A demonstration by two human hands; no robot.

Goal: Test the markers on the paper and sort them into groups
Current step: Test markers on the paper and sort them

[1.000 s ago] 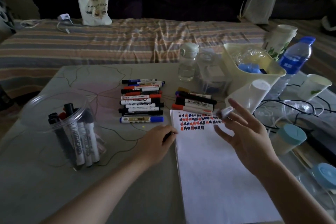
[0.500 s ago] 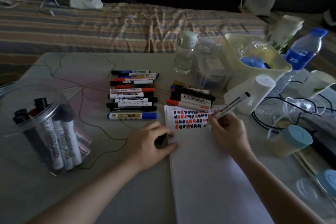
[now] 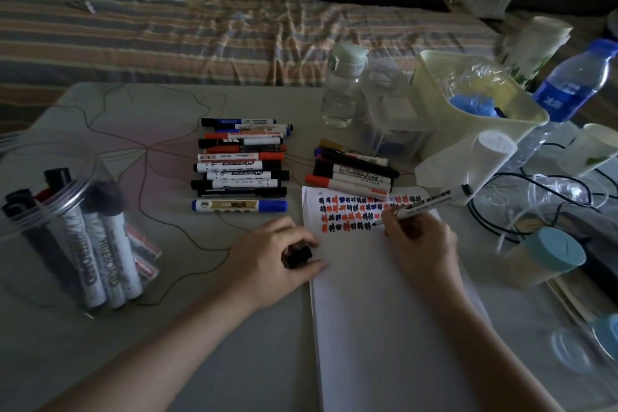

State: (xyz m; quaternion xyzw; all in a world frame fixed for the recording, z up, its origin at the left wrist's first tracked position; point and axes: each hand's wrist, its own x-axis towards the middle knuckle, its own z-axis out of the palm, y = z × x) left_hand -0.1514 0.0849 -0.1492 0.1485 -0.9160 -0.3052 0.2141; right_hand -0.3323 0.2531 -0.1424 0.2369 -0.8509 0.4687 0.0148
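— Currently, what do we record for the hands?

— We note the right hand [image 3: 414,244] curled in a writing grip round a white-barrelled marker [image 3: 431,202], tip down on the paper [image 3: 384,311] at the right end of the lowest row of test marks [image 3: 357,212]. The left hand [image 3: 277,257] rests at the paper's left edge with its fingers curled round a small black cap [image 3: 298,256], which we judge belongs to that marker.

— And progress on the sorting?

— We count two laid-out groups on the tabletop [image 3: 100,361]: a left row of markers [image 3: 240,167] stacked side by side, and a smaller right cluster [image 3: 354,174] touching the paper's top edge. Several rows of red, black and blue marks already fill the top of the sheet; most of it below is blank.

— What is outstanding?

— We see more markers standing in a clear jar [image 3: 67,234] at the left, apparently untested. In our judgement the task is well advanced but not complete: the marker in hand needs its mark, its cap and a group, then the jar's contents follow.

— Any risk?

— We cannot tell by what rule the groups are divided; the light is dim.
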